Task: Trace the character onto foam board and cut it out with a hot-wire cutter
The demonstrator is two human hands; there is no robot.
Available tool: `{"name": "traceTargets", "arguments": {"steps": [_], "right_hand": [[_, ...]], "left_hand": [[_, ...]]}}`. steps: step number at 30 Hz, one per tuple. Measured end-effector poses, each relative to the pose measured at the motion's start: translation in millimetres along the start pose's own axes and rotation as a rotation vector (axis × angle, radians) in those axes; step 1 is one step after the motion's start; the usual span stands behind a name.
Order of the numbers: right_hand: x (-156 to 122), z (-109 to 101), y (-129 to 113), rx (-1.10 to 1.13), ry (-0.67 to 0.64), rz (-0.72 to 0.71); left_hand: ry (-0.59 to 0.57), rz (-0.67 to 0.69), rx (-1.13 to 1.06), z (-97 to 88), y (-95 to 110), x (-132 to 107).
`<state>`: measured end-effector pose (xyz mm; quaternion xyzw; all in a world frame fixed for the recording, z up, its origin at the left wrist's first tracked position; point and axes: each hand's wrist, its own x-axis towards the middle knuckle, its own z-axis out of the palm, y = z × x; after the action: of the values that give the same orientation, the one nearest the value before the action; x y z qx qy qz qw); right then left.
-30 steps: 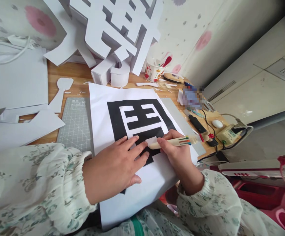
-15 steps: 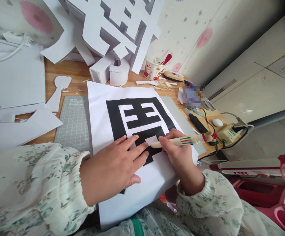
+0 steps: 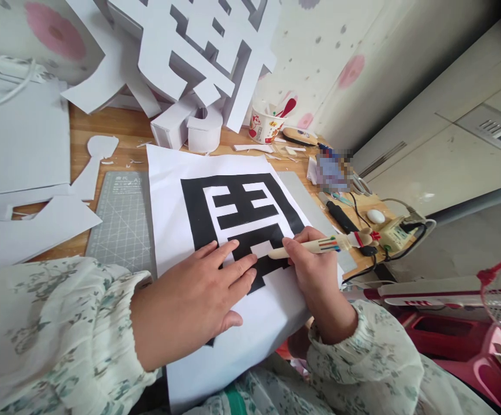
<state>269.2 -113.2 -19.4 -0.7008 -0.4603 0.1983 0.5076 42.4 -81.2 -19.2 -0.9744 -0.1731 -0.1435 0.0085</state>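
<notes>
Grips a thick, cream-coloured plastic pen [image 3: 315, 246] with several coloured sliders in the right hand [image 3: 315, 271] — with fingers closed around its lower barrel. Points with its tip to a small white rectangle [image 3: 261, 249] inside a bold black character [image 3: 198, 213] — cannot tell if touching. Rests the left hand [image 3: 194, 300] palm down on the large white paper sheet [image 3: 166, 196] bearing this character, with fingers loosely spread. Has this sheet laid over a grey cutting mat [image 3: 123, 225] with white grid lines, on a light-brown wooden table [image 3: 88, 125]. Has behind it large white three-dimensional paper shapes [image 3: 157, 63] and a white-and-red paper cup [image 3: 265, 129].
</notes>
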Motion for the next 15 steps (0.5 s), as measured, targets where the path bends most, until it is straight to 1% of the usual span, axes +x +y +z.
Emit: {"name": "traceTargets", "arguments": {"steps": [7,11,15], "right_hand": [[3.2,-0.2,3.8,0.023,0.04,-0.023],[4.9,0.8,5.9,0.043,0.069,-0.005],[5.7,1.6,3.2,0.079,0.084,0.02]], "left_hand": [[0.025,0.002,0.022,-0.5,1.0,1.5],[0.025,0.005,0.028,0.0,0.2,2.0],[0.024,-0.005,0.025,-0.2,-0.5,2.4]]}}
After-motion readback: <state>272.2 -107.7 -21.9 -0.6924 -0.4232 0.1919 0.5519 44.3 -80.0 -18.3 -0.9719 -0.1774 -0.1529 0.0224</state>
